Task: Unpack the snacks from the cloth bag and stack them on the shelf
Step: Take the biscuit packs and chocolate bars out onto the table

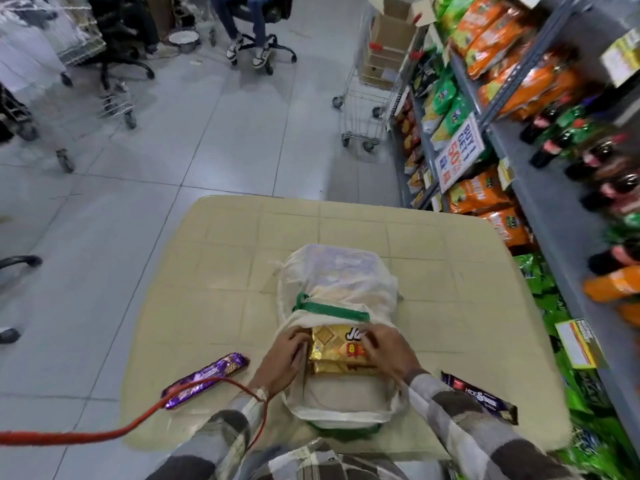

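A cream cloth bag (337, 282) with a green band lies on the beige table (225, 271), its mouth toward me. Gold biscuit packs (337, 346) stick out of the mouth. My left hand (282, 358) grips their left side and my right hand (389, 353) grips their right side. A purple biscuit pack (207, 379) lies on the table to the left. A dark biscuit pack (481, 398) lies to the right, beside my right sleeve. The shelf (540, 188) runs along the right, stocked with orange and green snack bags.
A red cord (104, 434) trails from my left wrist off to the left. A shopping trolley (367, 98) with cardboard boxes stands at the shelf's far end. A person sits on a wheeled chair (256, 43) at the back. Dark bottles (588, 157) fill one shelf level.
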